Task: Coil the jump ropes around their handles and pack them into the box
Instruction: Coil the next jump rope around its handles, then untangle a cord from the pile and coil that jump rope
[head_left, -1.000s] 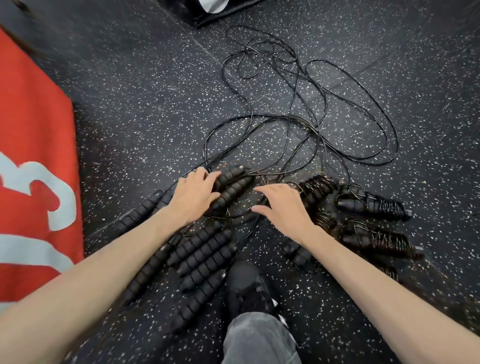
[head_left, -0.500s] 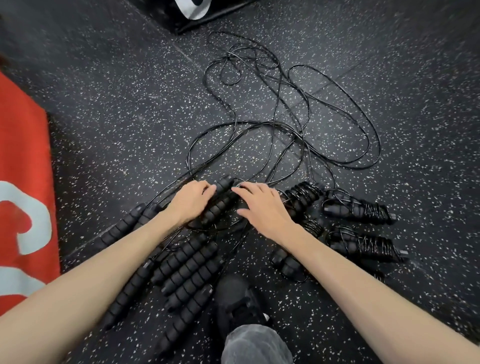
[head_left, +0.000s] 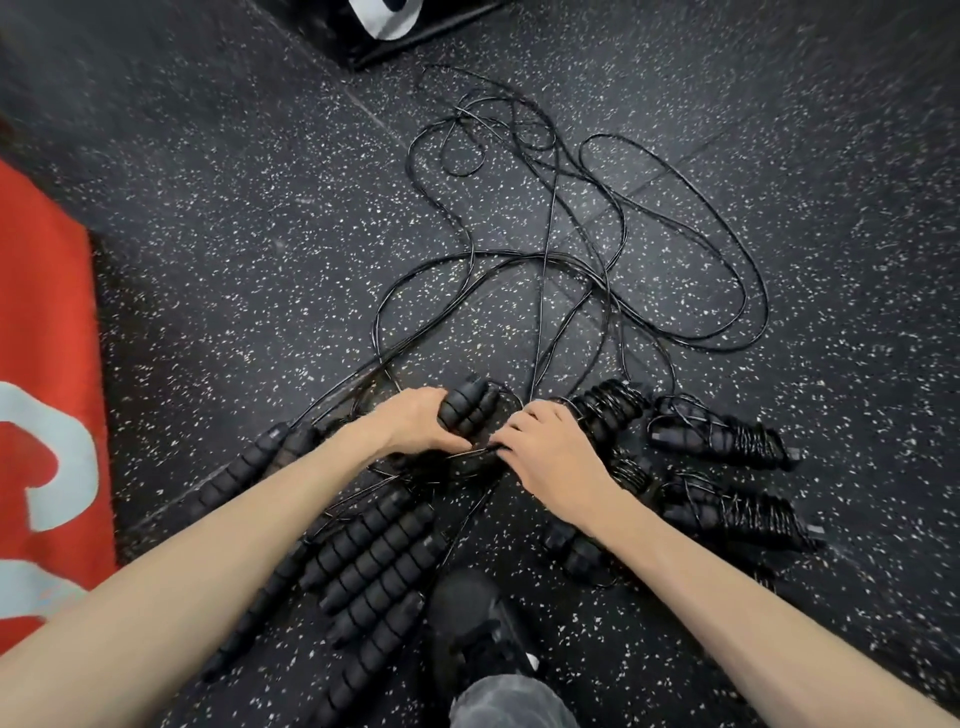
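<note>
Your left hand (head_left: 415, 423) grips handle pair (head_left: 467, 410) on floor; right hand (head_left: 545, 452) pinches rope beside it. Coiled bundles (head_left: 727, 441) lie right; uncoiled handles (head_left: 374, 561) and loose rope (head_left: 571, 260) remain. No box identified; nothing packed.

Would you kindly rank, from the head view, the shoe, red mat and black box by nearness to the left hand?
From the left hand:
1. Shoe, below it, near the bottom centre.
2. Red mat, at the left edge.
3. Black box, top centre, farthest.
</note>
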